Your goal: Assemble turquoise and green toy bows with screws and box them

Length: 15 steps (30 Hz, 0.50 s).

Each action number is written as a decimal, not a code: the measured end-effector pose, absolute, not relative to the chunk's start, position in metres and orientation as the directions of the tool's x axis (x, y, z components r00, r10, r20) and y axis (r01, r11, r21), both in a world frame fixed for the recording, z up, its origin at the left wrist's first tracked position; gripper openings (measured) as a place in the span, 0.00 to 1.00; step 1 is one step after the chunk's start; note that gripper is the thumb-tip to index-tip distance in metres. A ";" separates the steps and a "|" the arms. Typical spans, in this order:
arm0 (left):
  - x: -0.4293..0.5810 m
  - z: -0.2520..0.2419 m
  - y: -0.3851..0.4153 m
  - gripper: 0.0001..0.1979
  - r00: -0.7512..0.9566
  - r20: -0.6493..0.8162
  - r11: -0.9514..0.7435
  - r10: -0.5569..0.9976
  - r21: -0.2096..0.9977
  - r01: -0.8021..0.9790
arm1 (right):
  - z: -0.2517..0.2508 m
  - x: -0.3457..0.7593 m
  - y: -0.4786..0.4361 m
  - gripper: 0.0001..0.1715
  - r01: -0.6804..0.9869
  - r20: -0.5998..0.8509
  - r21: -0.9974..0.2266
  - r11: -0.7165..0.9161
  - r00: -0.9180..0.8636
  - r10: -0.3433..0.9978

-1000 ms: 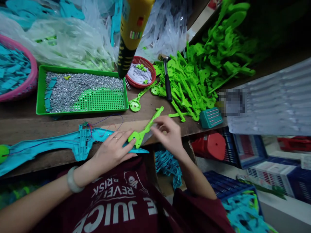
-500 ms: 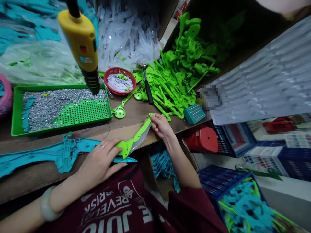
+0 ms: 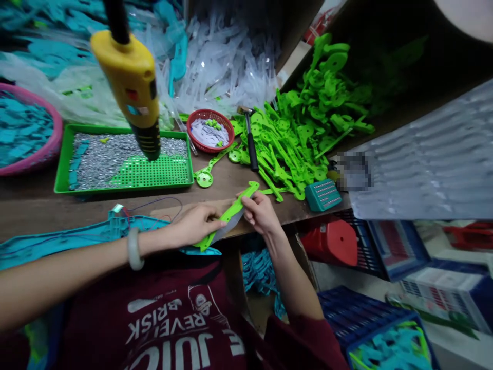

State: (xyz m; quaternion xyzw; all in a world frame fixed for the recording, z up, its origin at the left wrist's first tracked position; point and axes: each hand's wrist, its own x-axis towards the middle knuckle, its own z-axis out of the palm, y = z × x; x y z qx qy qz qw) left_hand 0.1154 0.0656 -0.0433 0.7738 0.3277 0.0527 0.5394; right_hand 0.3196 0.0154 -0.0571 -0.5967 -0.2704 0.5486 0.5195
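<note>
A long green plastic piece (image 3: 231, 209) with a grey blade-like strip (image 3: 234, 220) along its lower side slants over the table's front edge. My left hand (image 3: 200, 223) grips its lower middle, thumb on top. My right hand (image 3: 260, 211) pinches it near the upper end with curled fingers. Left of my left hand lies a long turquoise plastic part (image 3: 96, 230) with thin wires, partly hidden behind my forearm. Another turquoise tip (image 3: 202, 251) shows just below the green piece.
A yellow electric screwdriver (image 3: 133, 87) hangs over a green tray (image 3: 61, 169) of screws. Behind are a red basket (image 3: 211, 149), a hammer (image 3: 251, 144) and piled green parts (image 3: 285, 149). A teal block (image 3: 322, 195) sits at right. A pink basket (image 3: 57, 128) stands at left.
My left hand has moved right along the green piece, its thumb now over it. My right hand grips slightly below the piece's upper end. The camera view has shifted left.
</note>
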 end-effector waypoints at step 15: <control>0.065 -0.014 0.071 0.12 0.811 -0.090 -0.565 0.578 0.672 0.478 | 0.004 0.308 0.035 0.29 0.561 -0.027 -0.804 -0.200 0.302 0.953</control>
